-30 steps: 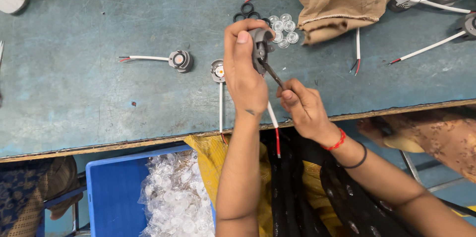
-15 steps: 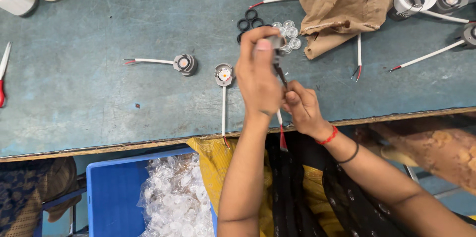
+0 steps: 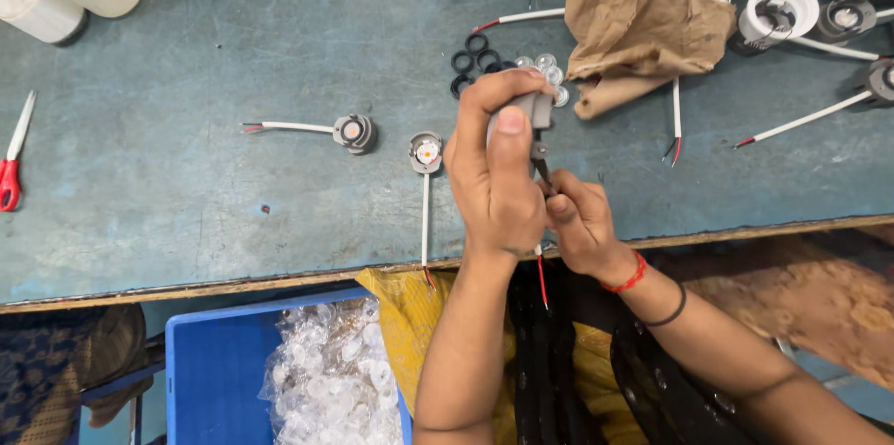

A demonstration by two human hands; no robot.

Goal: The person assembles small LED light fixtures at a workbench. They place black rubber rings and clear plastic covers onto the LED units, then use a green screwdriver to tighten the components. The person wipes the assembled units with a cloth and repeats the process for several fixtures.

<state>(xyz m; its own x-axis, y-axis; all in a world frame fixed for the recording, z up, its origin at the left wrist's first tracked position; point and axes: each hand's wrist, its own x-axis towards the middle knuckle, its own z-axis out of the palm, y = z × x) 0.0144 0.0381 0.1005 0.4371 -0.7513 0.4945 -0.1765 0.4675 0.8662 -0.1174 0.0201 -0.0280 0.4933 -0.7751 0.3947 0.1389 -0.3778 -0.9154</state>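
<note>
Two hands [image 3: 498,189], one blue crate [image 3: 209,366]

The left hand [image 3: 498,180] is raised with its back to the camera, forearm running straight up from below. Its fingers curl over the top, and the thumb [image 3: 507,133] lies flat up the near side, closing the grip. Just below and right of that grip, the right hand [image 3: 579,226] sits knuckles up, fingers apparently pinched together, though the left hand hides their tips. The right wrist bends inward, forearm angling off to the lower right.
</note>
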